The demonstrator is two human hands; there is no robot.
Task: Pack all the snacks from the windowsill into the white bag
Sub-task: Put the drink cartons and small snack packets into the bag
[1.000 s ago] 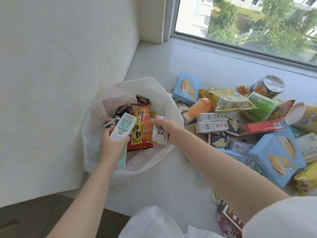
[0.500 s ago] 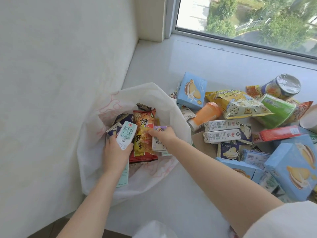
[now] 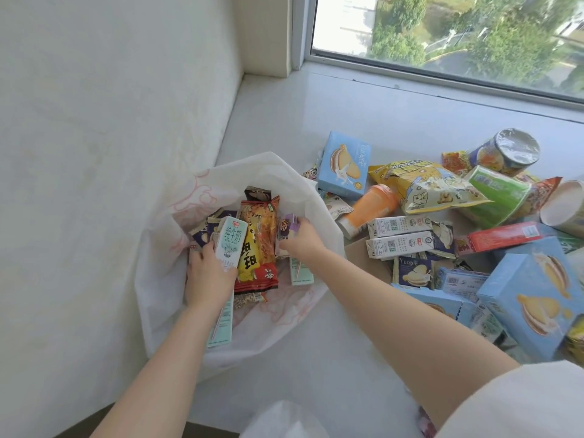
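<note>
The white bag (image 3: 164,279) lies open on the windowsill (image 3: 316,358) beside the left wall. Inside it are a red and orange snack packet (image 3: 257,248), dark blue wrappers and pale green cartons. My left hand (image 3: 210,273) is inside the bag, shut on a white milk carton (image 3: 230,240) held upright. My right hand (image 3: 301,238) is also inside the bag, gripping a small purple-topped packet (image 3: 286,229). A pile of snacks lies to the right: blue biscuit boxes (image 3: 344,165), a yellow chip bag (image 3: 426,188), two white cartons (image 3: 398,235), an orange cup (image 3: 369,207).
The window frame (image 3: 442,74) runs along the back of the sill. A foil-lidded can (image 3: 508,151), a green packet (image 3: 493,194), a red box (image 3: 505,235) and a large blue box (image 3: 534,298) crowd the right. Another white bag (image 3: 284,422) shows at the bottom edge.
Both hands have stayed in the bag, still holding the carton and the small packet. The view has tilted, so bag and pile sit lower in frame.
</note>
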